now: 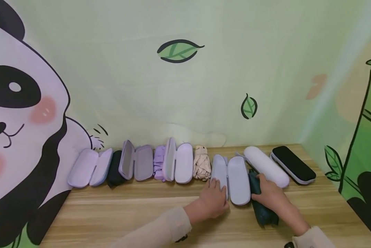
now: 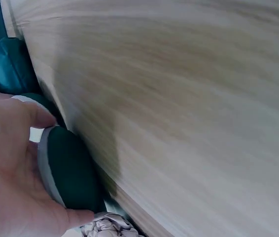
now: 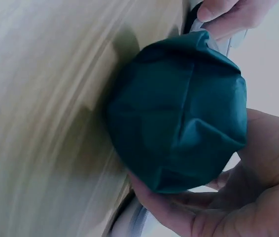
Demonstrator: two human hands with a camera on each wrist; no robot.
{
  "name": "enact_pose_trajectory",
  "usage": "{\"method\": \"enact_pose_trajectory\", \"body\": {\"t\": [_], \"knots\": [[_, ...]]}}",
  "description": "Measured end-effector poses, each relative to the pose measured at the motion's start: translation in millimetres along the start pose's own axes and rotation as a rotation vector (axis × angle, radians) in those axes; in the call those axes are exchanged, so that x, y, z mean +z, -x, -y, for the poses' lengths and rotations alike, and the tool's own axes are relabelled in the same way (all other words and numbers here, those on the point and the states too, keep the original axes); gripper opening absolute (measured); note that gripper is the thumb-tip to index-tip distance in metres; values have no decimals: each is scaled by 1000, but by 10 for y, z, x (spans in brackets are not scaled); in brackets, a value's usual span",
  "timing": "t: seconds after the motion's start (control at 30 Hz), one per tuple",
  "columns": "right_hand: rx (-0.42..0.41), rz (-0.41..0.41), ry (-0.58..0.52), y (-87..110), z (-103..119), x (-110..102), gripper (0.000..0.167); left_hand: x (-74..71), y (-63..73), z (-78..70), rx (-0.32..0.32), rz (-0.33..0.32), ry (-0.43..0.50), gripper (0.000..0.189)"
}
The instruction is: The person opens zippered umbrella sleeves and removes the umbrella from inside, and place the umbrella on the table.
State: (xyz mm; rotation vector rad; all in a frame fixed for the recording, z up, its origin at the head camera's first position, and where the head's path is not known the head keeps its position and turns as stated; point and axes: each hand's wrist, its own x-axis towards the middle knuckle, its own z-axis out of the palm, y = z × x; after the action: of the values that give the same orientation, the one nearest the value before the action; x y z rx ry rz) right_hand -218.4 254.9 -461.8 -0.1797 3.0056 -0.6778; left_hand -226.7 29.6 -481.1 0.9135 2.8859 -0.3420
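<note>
An open pale grey glasses case lies on the wooden table, its two halves spread side by side. My left hand grips its left half; the left wrist view shows thumb and fingers at the edges of its dark green outer shell. To its right, my right hand holds a dark green folded umbrella lengthwise beside the case. Seen end-on in the right wrist view, the umbrella has fingers curled around its far side. A beige folded umbrella is just left of the case.
Leftward stand more open glasses cases, with a purple bundle and a black bundle between them. A white closed case and a black-topped case lie at the right. A printed cloth hangs behind the table.
</note>
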Motion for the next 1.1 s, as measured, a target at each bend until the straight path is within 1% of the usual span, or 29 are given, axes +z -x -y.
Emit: {"method": "enact_pose_trajectory", "body": {"t": [0.1,0.17,0.23,0.33,0.4,0.47,0.53,0.6,0.63,0.67,0.7,0.8,0.87,0.97,1.03,1.1], "knots": [[11,58,-2,20,-24,-112,74,-40,-9,-41,-4,32,-3,63],[26,68,13,26,-56,-248,72,-117,-6,-82,-6,31,-9,63],[54,43,28,29,-88,-418,68,-224,-2,-136,2,7,-23,64],[92,-31,58,29,-144,-655,61,-403,-13,-254,27,-41,20,68],[103,-58,61,35,-183,-760,59,-475,-40,-377,62,-65,61,75],[101,-65,72,38,-225,-815,57,-508,-71,-537,97,-56,114,86],[95,-67,77,40,-265,-826,56,-489,-121,-718,126,-26,129,96],[92,-71,79,36,-298,-817,54,-455,-185,-884,121,19,114,103],[91,-71,77,33,-313,-806,54,-432,-221,-949,108,47,95,105],[92,-68,75,29,-325,-795,54,-407,-260,-1000,94,80,76,107],[94,-64,71,26,-336,-785,54,-377,-295,-1037,79,99,55,109],[94,-59,61,31,-370,-748,54,-306,-368,-1087,39,130,20,111],[92,-68,61,44,-391,-733,53,-272,-390,-1093,25,113,49,108],[76,-99,68,62,-423,-721,50,-235,-412,-1096,-1,51,93,102],[66,-112,70,65,-432,-725,49,-218,-427,-1085,-16,-6,94,101],[59,-119,71,64,-433,-730,49,-201,-456,-1058,-25,-48,86,101]]}}
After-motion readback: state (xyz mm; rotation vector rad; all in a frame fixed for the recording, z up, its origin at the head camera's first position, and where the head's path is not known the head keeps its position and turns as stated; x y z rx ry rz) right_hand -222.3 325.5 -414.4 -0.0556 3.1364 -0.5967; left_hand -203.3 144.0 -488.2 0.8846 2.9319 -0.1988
